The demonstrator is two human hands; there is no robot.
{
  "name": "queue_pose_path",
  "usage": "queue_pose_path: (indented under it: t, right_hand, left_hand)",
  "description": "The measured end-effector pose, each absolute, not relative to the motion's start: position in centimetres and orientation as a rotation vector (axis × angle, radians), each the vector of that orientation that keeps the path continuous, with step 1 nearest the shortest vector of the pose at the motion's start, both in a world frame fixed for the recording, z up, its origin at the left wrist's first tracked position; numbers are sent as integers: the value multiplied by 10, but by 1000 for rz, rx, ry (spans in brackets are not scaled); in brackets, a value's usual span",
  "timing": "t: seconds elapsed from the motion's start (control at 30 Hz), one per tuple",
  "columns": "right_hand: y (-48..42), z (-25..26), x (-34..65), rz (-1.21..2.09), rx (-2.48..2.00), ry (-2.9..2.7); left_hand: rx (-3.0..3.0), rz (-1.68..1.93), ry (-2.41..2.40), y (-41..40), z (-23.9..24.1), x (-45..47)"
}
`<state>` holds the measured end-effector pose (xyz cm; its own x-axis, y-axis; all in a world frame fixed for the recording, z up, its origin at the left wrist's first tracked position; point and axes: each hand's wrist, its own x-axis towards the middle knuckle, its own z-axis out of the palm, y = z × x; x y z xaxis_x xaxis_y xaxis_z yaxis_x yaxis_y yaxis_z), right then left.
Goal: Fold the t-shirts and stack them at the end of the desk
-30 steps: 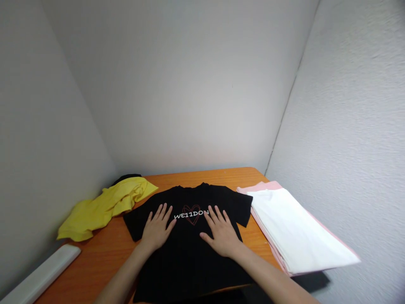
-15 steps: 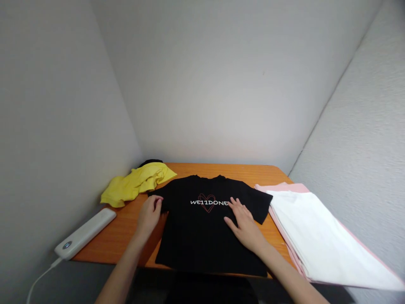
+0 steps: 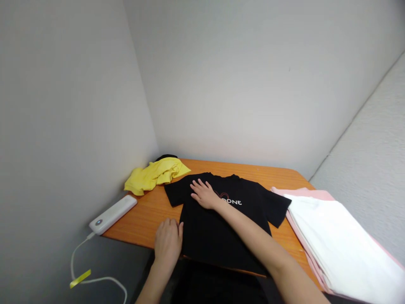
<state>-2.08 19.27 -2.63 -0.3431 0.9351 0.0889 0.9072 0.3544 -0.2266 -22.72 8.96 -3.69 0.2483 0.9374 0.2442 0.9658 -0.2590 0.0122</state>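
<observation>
A black T-shirt [image 3: 218, 236] lies spread on the wooden table, collar toward the back wall, with a heart print and white lettering partly covered by my right arm. My right hand [image 3: 204, 194] rests flat on its upper left chest, fingers spread. Beside the shirt's lower left side is my left hand [image 3: 168, 240], back upward and fingers curled down. Its thumb lies along the shirt's side edge; the fingertips are hidden, so whether cloth is between them I cannot make out.
A crumpled yellow garment [image 3: 152, 175] lies at the back left, with something black [image 3: 167, 156] behind it. A white power bank [image 3: 114, 214] with a cable [image 3: 73, 257] sits at the left edge. Folded white cloth [image 3: 335, 236] on pink cloth [image 3: 316, 194] covers the right side.
My right hand has moved left across the print to the shirt's upper left. My left hand has left the left sleeve and come down beside the lower side. The view has turned left.
</observation>
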Motion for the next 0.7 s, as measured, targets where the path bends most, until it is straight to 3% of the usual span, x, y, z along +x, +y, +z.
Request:
queue_pose_path:
  t: [0.57, 0.7]
  right_hand:
    - [234, -58, -42, 227, -1656, -2279]
    - [226, -46, -21, 224, -1597, -2109]
  left_hand:
    - [-2406, -69, -1893, 86, -25, -241]
    - [-2226, -314, -1773, 80, -18, -225]
